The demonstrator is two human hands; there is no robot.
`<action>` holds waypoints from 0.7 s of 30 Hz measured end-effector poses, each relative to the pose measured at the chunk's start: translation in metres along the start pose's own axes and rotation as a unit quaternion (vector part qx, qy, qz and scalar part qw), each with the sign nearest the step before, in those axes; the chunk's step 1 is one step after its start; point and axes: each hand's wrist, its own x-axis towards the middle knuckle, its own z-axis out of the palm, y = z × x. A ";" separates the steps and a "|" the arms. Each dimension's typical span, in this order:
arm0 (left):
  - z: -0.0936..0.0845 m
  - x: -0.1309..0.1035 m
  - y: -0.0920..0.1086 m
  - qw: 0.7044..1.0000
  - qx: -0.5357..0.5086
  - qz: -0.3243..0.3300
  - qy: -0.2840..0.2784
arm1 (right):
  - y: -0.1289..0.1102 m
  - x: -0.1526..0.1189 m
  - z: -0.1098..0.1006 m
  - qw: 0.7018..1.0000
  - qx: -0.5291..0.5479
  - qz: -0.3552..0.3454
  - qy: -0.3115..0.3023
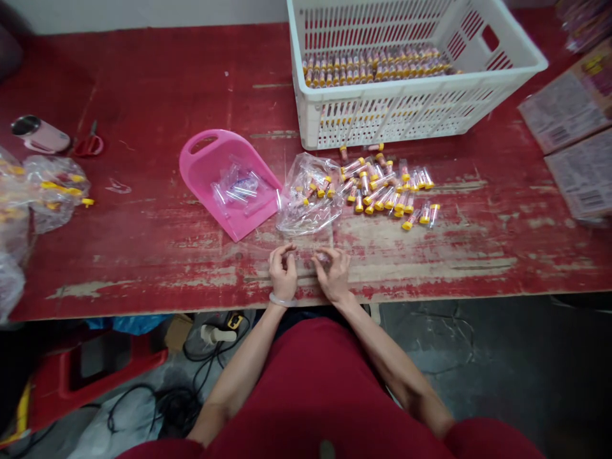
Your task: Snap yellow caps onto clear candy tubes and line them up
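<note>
My left hand [284, 273], with a pale bangle at the wrist, is over the front of the red table. Its fingers curl toward the thumb, and what they pinch, if anything, is too small to make out. Close by on the right, my right hand [333, 275] is also curled closed, with a small clear glint at its fingertips that I cannot name. Just beyond both hands lies a clear plastic bag [310, 220] with several yellow-capped tubes in it. More small clear tubes with yellow caps [380, 194] are heaped loosely to its right.
A pink scoop [196, 169] holding clear empty tubes sits left of the bag. Behind the heap stands a white crate [306, 118] with rows of capped tubes. Far left are red scissors [89, 145], a pink cup [48, 135] and bagged yellow parts [55, 191]. Cardboard [568, 121] lies right.
</note>
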 end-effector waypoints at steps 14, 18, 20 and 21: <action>-0.004 0.001 0.009 1.000 -0.009 0.007 0.013 | -0.001 0.013 0.007 0.999 0.007 0.035 -0.017; -0.002 0.000 0.010 1.000 -0.017 -0.007 0.004 | 0.003 0.018 -0.007 0.996 0.058 0.063 -0.015; -0.001 -0.001 0.009 1.000 -0.026 -0.017 -0.003 | 0.008 0.022 -0.013 0.990 0.098 0.099 -0.019; -0.001 -0.001 0.009 0.999 -0.031 -0.023 -0.009 | 0.012 0.024 -0.016 0.985 0.116 0.123 -0.022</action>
